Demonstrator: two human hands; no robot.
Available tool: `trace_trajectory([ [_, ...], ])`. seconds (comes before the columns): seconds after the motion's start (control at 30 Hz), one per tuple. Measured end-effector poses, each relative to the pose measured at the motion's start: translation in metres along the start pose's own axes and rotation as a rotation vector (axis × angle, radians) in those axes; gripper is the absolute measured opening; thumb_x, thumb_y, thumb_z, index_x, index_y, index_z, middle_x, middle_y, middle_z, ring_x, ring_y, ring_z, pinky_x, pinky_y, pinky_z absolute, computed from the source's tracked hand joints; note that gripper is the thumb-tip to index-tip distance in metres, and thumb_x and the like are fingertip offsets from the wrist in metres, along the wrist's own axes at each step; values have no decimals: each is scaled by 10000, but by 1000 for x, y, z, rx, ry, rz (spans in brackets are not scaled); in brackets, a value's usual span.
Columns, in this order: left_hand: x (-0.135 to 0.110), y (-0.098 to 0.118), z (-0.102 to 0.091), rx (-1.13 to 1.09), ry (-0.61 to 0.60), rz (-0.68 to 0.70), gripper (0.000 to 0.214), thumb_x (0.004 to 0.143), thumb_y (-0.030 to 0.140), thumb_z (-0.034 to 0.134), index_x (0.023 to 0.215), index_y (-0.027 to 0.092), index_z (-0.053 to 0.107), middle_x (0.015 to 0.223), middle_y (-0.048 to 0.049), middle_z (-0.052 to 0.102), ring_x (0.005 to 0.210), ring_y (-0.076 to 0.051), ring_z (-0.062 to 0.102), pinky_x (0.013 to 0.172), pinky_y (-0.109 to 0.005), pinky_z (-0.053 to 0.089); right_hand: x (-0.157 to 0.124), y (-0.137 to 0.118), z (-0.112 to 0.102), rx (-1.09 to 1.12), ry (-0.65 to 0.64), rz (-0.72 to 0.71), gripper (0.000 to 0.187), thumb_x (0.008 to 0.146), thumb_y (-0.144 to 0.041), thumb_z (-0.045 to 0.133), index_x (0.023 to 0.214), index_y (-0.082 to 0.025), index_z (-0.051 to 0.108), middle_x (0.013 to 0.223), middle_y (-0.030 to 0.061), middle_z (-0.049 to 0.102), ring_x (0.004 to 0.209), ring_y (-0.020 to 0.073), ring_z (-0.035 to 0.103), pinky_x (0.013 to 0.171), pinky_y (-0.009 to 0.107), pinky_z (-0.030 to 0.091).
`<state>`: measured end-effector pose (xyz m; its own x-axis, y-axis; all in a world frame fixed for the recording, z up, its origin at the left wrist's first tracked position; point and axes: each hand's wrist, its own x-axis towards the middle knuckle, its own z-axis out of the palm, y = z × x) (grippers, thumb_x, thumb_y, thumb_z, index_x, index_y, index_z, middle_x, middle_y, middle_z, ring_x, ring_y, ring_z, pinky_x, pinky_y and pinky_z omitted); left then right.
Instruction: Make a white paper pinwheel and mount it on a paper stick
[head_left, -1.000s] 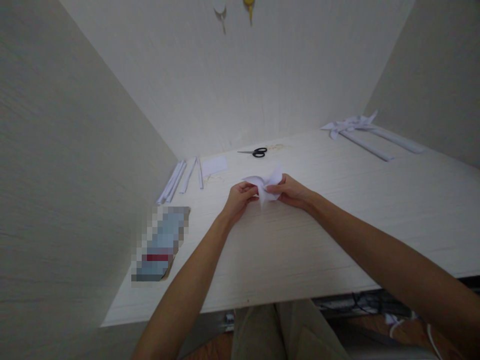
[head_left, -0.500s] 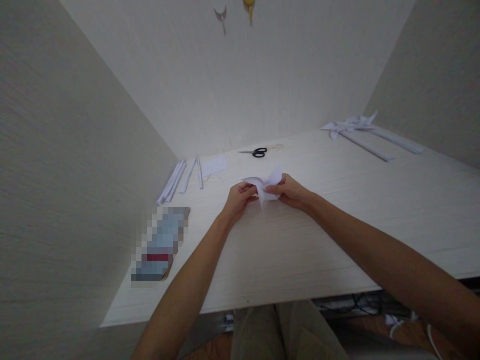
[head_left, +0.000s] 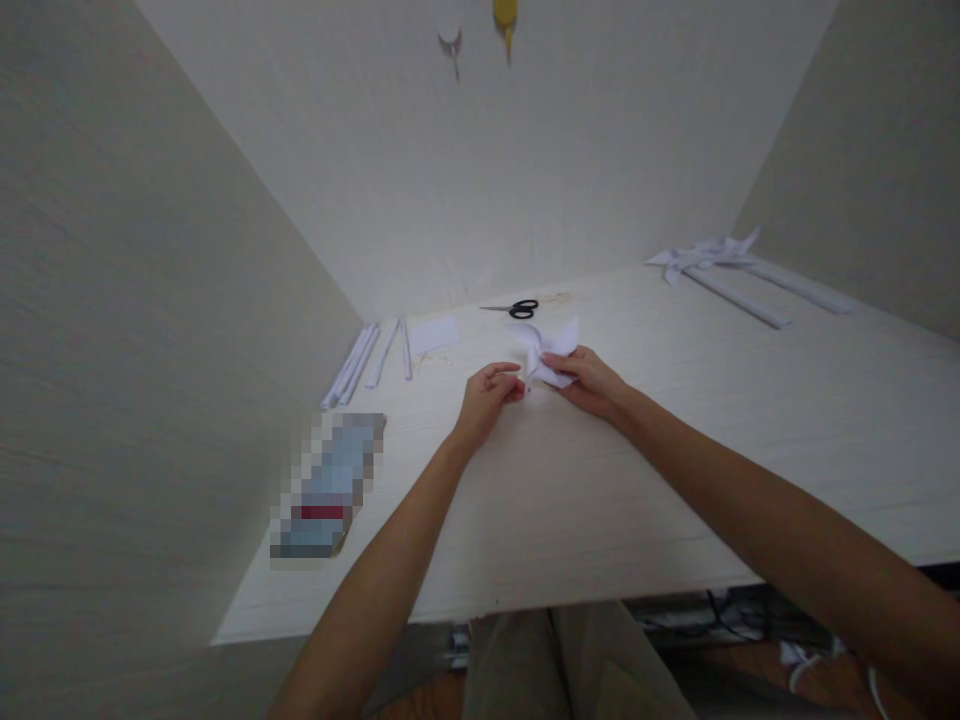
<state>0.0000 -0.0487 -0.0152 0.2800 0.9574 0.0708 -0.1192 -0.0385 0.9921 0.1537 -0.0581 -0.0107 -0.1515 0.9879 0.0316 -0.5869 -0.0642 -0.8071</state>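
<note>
A white paper pinwheel (head_left: 559, 340) with curved blades is held above the middle of the table. My right hand (head_left: 589, 380) grips it from the right, thumb on its front near the centre and fingers behind. Just left of its lower blade is my left hand (head_left: 487, 400), fingers bent and a little apart, with nothing visible between them. Whether its fingertips brush the paper edge I cannot tell. Black-handled scissors (head_left: 523, 309) lie on the table beyond the pinwheel.
Several rolled paper sticks (head_left: 352, 365) and a paper sheet (head_left: 435, 333) lie at left. A blurred-out flat device (head_left: 330, 480) is nearer me. Finished-looking paper pinwheels (head_left: 705, 255) on sticks (head_left: 739, 297) lie at back right. Walls enclose the table's back and sides; hooks (head_left: 506, 20) hang above.
My left hand has come off the pinwheel's left side and its fingers have parted. My right hand keeps its grip, and the pinwheel is turned to show more of its front.
</note>
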Motion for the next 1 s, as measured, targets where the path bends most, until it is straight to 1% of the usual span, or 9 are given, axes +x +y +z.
trace_trajectory([
  [0.17,-8,3,5,278,-90,74,51,633,147,573,673,150,605,578,-11,617,559,-111,564,597,-245,439,1,-1,0,43,3,3,167,503,-189,747,629,-148,646,656,4,643,606,105,553,680,242,454],
  [0.33,-12,10,3,356,-166,70,41,604,172,623,645,174,622,595,-8,631,572,-121,572,589,-242,436,0,-1,3,81,2,13,176,477,-186,762,598,-147,640,605,-1,636,576,100,546,656,240,450],
  [0.47,-14,20,-14,336,-258,-56,87,581,208,648,652,162,627,605,-14,639,579,-121,580,598,-242,441,-2,-2,5,93,6,47,174,486,-166,751,621,-129,648,608,8,643,580,101,553,648,236,438],
  [0.57,-10,33,-40,447,-292,-191,137,590,221,636,697,136,627,631,-28,647,615,-124,592,628,-243,441,-2,-2,6,105,-5,58,167,496,-156,740,633,-122,652,600,12,645,580,104,558,662,241,433],
  [0.67,1,50,-75,638,-202,-178,126,604,217,615,691,127,617,637,-44,648,605,-129,588,607,-241,437,0,-1,6,111,-20,65,146,514,-150,728,636,-119,655,602,17,648,587,105,564,673,242,430],
  [0.77,16,65,-111,902,-49,-87,133,681,233,526,709,132,607,688,-63,655,641,-150,593,630,-263,447,1,1,6,106,-32,69,153,521,-146,724,657,-115,662,620,22,656,613,109,576,670,235,431],
  [0.87,30,70,-141,1450,179,-8,158,710,193,461,725,140,609,804,-82,652,778,-185,593,723,-284,441,2,1,5,101,-41,61,167,513,-151,729,663,-113,668,616,20,658,610,106,579,653,223,435],
  [0.93,38,67,-156,1540,251,-12,178,686,125,445,758,111,606,913,-142,622,919,-248,555,804,-341,409,2,1,5,103,-43,60,176,505,-152,734,665,-116,670,618,20,661,607,105,580,649,218,437],
  [1.0,46,61,-166,1592,295,-14,208,684,101,424,807,90,592,1005,-187,572,995,-290,509,829,-386,389,4,2,5,102,-46,65,189,502,-154,737,676,-118,674,628,22,666,612,106,584,653,216,440],
])
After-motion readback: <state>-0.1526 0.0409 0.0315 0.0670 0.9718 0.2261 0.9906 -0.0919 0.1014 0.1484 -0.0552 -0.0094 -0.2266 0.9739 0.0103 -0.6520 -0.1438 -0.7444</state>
